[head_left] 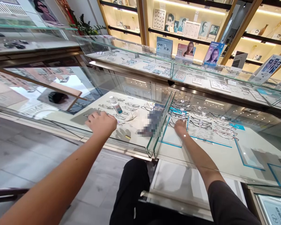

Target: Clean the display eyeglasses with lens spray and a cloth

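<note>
The left hand (101, 122) is spreading palm down over the display case (84, 126), released, fingers loosely bent, just nearer than the white bottle (116, 106); the right hand (180, 127) is reaching among eyeglasses (200, 124) right of the bottle, its grip impossible to tell; a pale cloth (134, 120) is lying just right of the bottle.

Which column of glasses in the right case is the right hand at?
The leftmost column: the right hand is at its near end. The other columns lie farther right, apart from the hand.
</note>
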A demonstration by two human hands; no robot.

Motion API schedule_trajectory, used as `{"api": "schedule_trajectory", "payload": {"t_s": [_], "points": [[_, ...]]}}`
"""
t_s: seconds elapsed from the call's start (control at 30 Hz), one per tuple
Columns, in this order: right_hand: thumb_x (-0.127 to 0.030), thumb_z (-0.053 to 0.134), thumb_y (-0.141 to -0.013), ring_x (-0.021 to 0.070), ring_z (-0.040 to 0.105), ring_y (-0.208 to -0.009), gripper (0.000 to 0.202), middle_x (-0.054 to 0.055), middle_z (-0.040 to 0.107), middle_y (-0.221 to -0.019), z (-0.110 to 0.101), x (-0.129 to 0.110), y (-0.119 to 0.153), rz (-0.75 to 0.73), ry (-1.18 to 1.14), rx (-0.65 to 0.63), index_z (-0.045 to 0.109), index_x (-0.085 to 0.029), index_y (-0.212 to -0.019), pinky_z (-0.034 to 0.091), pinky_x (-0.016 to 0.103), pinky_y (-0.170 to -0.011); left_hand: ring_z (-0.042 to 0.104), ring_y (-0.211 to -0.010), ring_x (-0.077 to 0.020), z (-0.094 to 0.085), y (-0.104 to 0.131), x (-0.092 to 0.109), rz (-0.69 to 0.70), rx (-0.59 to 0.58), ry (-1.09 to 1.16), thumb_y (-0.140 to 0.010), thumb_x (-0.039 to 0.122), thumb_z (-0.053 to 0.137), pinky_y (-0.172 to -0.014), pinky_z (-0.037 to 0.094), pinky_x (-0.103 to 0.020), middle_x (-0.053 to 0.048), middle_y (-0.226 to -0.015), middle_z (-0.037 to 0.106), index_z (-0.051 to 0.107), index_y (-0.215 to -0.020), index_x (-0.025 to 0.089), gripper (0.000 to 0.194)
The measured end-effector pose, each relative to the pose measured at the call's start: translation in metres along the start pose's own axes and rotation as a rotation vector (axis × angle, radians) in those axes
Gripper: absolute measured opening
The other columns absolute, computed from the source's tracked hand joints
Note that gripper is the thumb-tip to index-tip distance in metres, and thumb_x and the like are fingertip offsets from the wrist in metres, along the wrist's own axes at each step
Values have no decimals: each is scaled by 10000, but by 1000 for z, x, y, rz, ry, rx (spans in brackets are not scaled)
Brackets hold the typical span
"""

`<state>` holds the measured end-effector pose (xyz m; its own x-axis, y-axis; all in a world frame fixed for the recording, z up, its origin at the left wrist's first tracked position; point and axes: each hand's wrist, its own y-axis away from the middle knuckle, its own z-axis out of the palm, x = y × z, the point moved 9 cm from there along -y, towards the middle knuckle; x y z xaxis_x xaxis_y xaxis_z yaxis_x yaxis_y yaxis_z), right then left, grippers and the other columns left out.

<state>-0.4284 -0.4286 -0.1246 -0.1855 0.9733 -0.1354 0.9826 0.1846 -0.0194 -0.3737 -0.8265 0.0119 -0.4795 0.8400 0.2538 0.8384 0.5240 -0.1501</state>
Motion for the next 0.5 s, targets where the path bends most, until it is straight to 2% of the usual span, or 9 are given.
{"api": "schedule_trajectory", "payload": {"t_s": [0.07,0.13,0.23,0.37,0.5], "points": [[-246,562,-1033,262,629,-1229,234,140,695,-1278,-3,-1,13,50,-2,11,704,-141,-1187,492,509,-1113,457,-1386,-489,1,-2,3,16,-17,-23,-957,325,290,-1097,395,-612,-367,-1508,475,586,-1358,-49,623],[-139,482,-1007,278,582,-1260,264,171,722,-1195,-8,-5,30,69,-23,24,739,-117,-1067,350,518,-1211,462,-1376,-496,3,-6,4,30,-40,-53,-959,333,315,-1095,394,-605,-365,-1511,469,592,-1355,-47,615],[-158,532,-952,288,556,-1258,225,160,741,-1151,-16,-16,65,49,-72,25,750,-132,-1000,242,498,-1243,465,-1363,-512,5,-10,6,42,-56,-60,-958,320,349,-1096,379,-631,-372,-1503,471,617,-1322,-39,576],[-159,603,-876,267,612,-1154,139,103,774,-1047,-26,-30,121,11,-150,3,739,-182,-870,345,447,-1132,489,-1355,-495,3,-12,15,130,-22,-23,-951,282,384,-1088,394,-640,-359,-1453,530,653,-1242,-6,489],[-213,693,-820,203,675,-815,102,25,761,-793,-34,-44,174,-7,-246,-76,719,-214,-722,476,338,-835,637,-1200,-437,5,-12,21,170,-79,24,-953,267,424,-986,486,-536,-299,-1192,690,668,-1139,40,381]]}}
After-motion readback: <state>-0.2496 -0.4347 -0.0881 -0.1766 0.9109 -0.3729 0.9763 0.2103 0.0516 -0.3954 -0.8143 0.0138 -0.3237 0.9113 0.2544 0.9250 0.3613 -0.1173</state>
